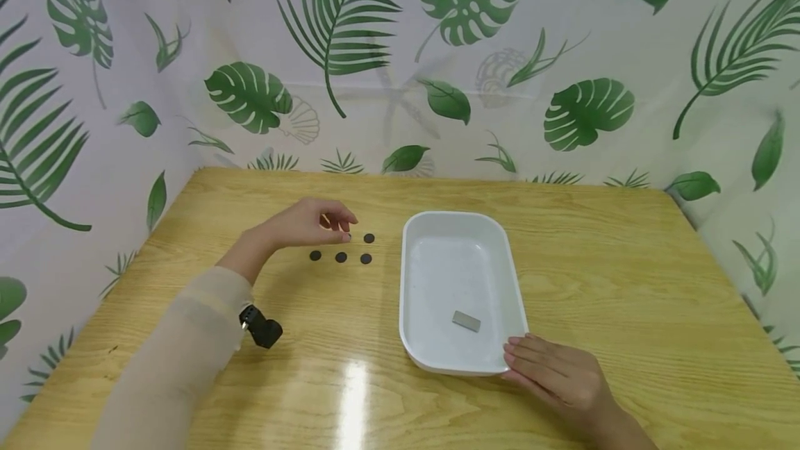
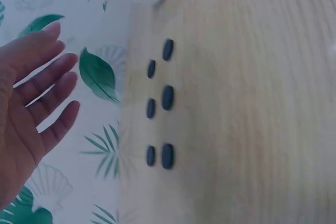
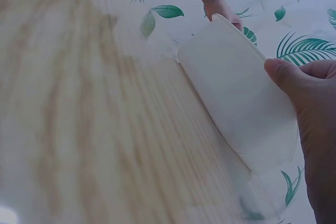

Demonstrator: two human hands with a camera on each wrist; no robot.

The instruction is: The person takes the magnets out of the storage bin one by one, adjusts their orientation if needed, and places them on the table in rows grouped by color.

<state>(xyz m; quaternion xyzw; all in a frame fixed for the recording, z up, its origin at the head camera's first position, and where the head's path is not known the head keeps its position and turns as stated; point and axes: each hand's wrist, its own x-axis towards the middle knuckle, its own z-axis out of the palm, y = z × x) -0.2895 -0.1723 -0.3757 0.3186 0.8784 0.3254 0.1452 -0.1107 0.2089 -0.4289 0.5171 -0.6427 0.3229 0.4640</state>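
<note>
My left hand (image 1: 309,222) hovers over the left part of the table, fingers loosely bent and holding nothing. Several small round black discs (image 1: 340,257) lie by its fingertips, and the hand covers part of the group. In the left wrist view these discs (image 2: 167,97) form two rows, with the spread fingers off to one side. A white rectangular tray (image 1: 405,276) stands right of the discs. At its near right corner my right hand (image 1: 562,377) pinches the rim, the thumb outside in the right wrist view. Inside the tray lies a small grey rectangular block (image 1: 466,321).
The wooden table (image 1: 625,283) reaches back to a white cloth (image 1: 387,110) printed with green leaves, which also hangs along both sides. A black wrist camera (image 1: 261,326) sticks out from the left sleeve over the table.
</note>
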